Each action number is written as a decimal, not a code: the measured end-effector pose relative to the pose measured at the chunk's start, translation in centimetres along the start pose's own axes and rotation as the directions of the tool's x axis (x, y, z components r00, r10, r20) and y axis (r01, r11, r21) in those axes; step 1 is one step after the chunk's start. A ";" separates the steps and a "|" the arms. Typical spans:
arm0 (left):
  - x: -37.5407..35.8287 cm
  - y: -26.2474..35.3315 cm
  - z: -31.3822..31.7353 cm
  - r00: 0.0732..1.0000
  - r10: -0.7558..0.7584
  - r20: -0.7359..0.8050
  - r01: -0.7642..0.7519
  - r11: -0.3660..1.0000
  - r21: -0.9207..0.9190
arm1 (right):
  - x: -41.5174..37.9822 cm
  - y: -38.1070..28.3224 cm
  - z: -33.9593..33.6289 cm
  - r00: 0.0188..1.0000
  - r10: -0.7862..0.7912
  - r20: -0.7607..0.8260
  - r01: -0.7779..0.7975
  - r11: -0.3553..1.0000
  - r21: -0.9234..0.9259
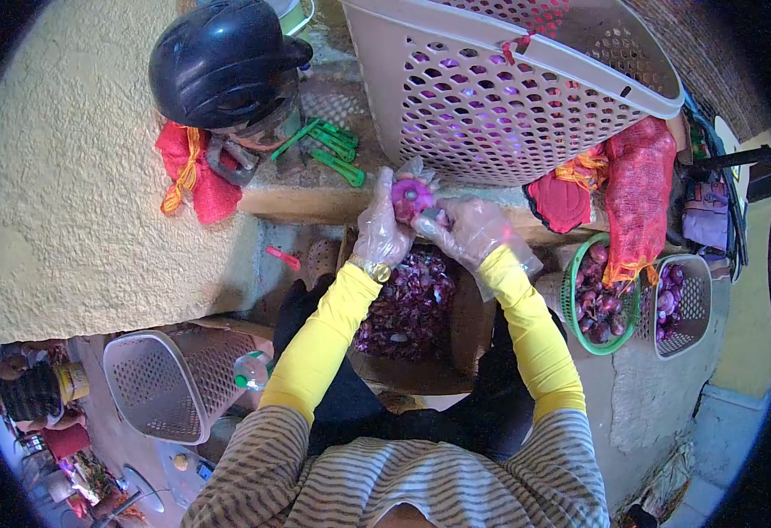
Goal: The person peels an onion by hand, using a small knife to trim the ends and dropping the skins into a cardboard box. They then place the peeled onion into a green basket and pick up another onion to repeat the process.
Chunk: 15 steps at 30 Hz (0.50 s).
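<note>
Both hands wear clear plastic gloves and meet above a cardboard box [469, 321] that holds purple onion skins [407, 304]. My left hand [384, 220] is closed round a purple onion [412, 198], whose cut or root end faces up. Against the onion's right side, my right hand [469, 227] has its fingers pressed together; a small dark thing shows at its fingertips, too small to name. To the right, a green basket [570, 295] holds red onions [601, 308], and a pale basket [698, 308] beside it holds peeled purple ones [667, 299].
A large perforated basket [509, 79] stands ahead on a ledge. Left of it are a black helmet [218, 66], green-handled tools [337, 145] and a red mesh bag [201, 172]. A grey basket [170, 378] and a bottle [252, 370] are at lower left; another person [33, 392] is farther off.
</note>
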<state>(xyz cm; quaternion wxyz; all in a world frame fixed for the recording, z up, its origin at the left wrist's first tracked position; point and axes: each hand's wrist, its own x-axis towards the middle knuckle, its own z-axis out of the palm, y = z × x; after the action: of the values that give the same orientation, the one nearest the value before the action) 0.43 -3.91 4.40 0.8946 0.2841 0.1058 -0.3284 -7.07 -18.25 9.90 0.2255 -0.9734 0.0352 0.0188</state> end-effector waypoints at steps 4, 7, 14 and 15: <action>0.2 -0.2 -0.5 1.000 -0.002 -0.016 0.003 0.999 0.039 | -0.4 -0.3 -0.8 0.998 0.024 -0.053 -0.022 0.999 0.030; -0.1 0.1 -0.4 0.994 -0.067 0.086 0.066 0.998 0.015 | -0.2 0.0 -0.4 0.988 0.072 -0.135 -0.056 0.991 0.121; -0.3 -0.2 0.0 0.997 -0.044 0.065 0.042 0.998 0.038 | 0.0 0.1 -0.2 0.982 0.156 -0.101 -0.159 0.987 -0.016; -0.1 -0.1 -0.3 0.992 -0.075 0.106 0.070 0.996 0.047 | 0.0 0.0 -0.4 0.987 0.139 -0.084 -0.139 0.990 0.008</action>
<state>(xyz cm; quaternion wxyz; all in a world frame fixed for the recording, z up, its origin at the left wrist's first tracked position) 0.25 -3.75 4.14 0.8801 0.2812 0.0604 -0.3778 -7.07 -18.38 10.24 0.2230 -0.9683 0.1123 -0.0065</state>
